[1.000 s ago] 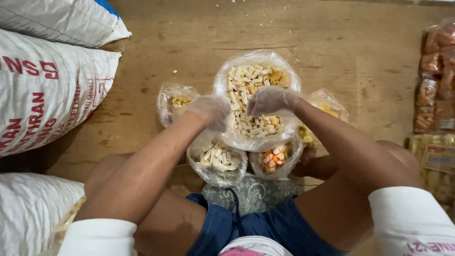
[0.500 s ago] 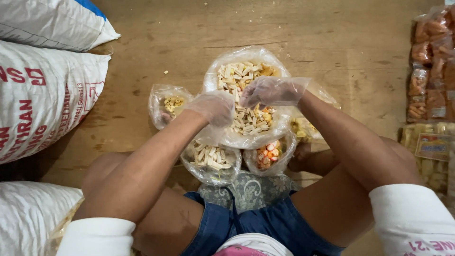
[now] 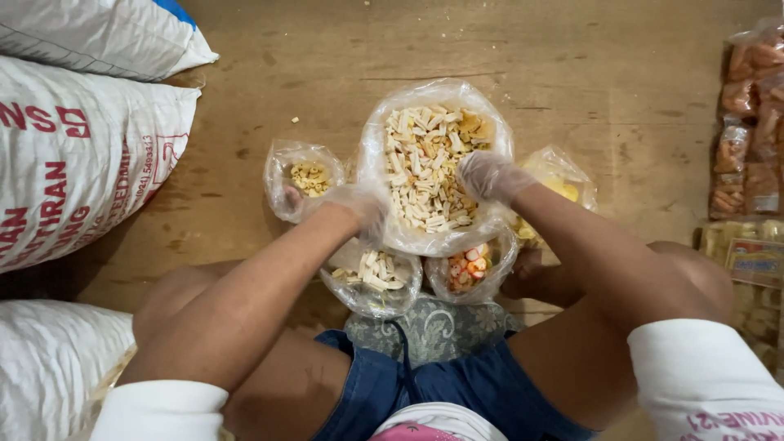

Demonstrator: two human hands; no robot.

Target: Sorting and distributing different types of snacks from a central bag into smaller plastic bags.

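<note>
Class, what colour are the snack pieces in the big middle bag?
Mostly pale cream snack pieces; head view.

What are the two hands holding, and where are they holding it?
Both gloved hands, left hand and right hand, seem to hold the big clear bag of pale snack sticks at its rolled-down rim, one grip on each side. The fingers are partly hidden, so this is not certain.

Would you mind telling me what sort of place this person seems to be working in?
Probably a small snack-packing workplace or storeroom, with work done on the wooden floor. Large woven sacks lie alongside, open plastic bags of loose crackers sit before the person, and sealed snack packets are stacked nearby.
</note>
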